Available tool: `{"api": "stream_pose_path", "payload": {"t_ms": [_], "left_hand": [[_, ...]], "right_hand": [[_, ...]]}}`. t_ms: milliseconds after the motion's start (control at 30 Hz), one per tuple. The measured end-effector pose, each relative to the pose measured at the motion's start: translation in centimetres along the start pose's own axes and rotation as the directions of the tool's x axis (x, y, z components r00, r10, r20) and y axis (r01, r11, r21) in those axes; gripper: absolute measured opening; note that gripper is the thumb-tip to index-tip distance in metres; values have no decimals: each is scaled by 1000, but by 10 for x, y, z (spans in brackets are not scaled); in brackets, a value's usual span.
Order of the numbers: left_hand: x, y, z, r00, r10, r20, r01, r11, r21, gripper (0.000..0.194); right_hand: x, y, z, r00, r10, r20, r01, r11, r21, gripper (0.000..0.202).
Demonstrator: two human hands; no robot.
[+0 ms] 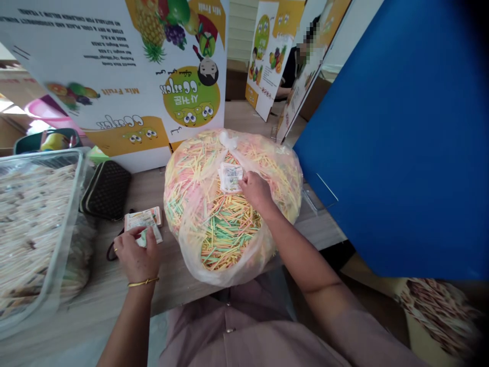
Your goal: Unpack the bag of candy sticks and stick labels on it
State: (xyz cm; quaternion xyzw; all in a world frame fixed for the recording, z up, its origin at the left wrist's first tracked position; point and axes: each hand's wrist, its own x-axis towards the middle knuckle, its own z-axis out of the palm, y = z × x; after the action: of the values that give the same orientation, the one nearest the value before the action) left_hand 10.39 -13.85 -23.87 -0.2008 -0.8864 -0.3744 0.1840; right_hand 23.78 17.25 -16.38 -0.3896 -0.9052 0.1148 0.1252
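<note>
A large clear bag (191, 244) full of thin pastel sticks stands on the table, its mouth open towards me. On top of it lies a small stack of printed wrappers (231, 178). The fingers of my right hand (256, 191) are closed at the stack's right edge. At the left, my left hand (138, 255) is over printed packets (155, 216) on the table. Its thumb and fingers are curled round a small pale green and white piece, perhaps a wrapper.
A clear tub (78, 183) of wrapped sticks stands at the left beside a dark quilted pouch (109, 191). Printed cartons (114, 66) rise behind the bag. A blue panel (405, 142) fills the right. A person in dark clothing (292, 69) is partly visible beyond the cartons.
</note>
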Motion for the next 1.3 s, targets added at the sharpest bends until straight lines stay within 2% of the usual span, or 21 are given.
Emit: {"api": "stream_pose_path", "payload": {"t_ms": [100,200,233,300,367,433,500,533,567,600,733,800,900,967,1033,1100,1167,1233,1300], "left_hand": [[-2,26,-8,999,50,-8,-51,992,-113,25],[-8,63,-20,1000,-10,2,10,940,-342,25],[-10,77,-23,999,-37,34,48,885,-463,25],[-13,104,-29,976,-67,208,196,686,-701,27],[-14,126,-28,896,-52,440,420,420,-805,36],[-16,139,-23,758,-16,652,641,206,-739,45],[-18,142,-15,595,11,803,799,96,-594,44],[-20,141,-10,535,18,844,842,72,-535,41],[-22,138,-6,497,20,867,865,61,-497,38],[-24,133,-2,482,14,876,874,60,-482,34],[-31,119,5,530,-61,846,848,64,-526,23],[-33,119,3,528,-69,846,849,49,-526,24],[-36,127,0,501,-21,865,865,17,-501,38],[-40,130,-1,503,7,865,864,30,-503,51],[-44,127,1,544,-24,839,836,105,-539,52],[-46,120,3,609,-98,787,786,213,-581,46],[-45,111,4,673,-163,722,732,292,-616,42],[-42,106,3,711,-185,678,696,315,-645,41],[-40,104,2,726,-189,661,683,312,-661,41]], "right_hand": [[-2,6,-3,998,-56,-36,55,998,-39,27],[-13,6,-16,974,-103,-200,118,991,64,28],[-18,5,-21,957,-117,-267,160,976,146,27],[-34,-2,-32,931,-148,-333,268,897,351,24],[-52,-11,-40,939,-216,-270,334,761,555,23],[-70,-20,-42,935,-321,-153,334,646,686,22],[-84,-26,-38,909,-410,-71,327,599,731,22],[-89,-27,-35,899,-436,-47,328,597,732,22],[-92,-26,-32,892,-452,-22,327,608,723,22],[-95,-24,-29,888,-459,8,320,631,707,22],[-100,-15,-20,889,-432,150,281,774,568,21],[-102,-16,-18,891,-411,192,250,798,548,20],[-106,-22,-14,917,-352,186,199,810,551,17],[-107,-26,-13,934,-312,173,184,838,514,16],[-106,-26,-14,929,-315,195,188,854,485,17],[-106,-23,-16,913,-345,219,219,865,452,19],[-108,-18,-15,899,-366,240,272,897,350,18],[-114,-17,-9,891,-380,249,343,922,179,16],[-120,-21,1,878,-401,261,411,911,17,21]]}}
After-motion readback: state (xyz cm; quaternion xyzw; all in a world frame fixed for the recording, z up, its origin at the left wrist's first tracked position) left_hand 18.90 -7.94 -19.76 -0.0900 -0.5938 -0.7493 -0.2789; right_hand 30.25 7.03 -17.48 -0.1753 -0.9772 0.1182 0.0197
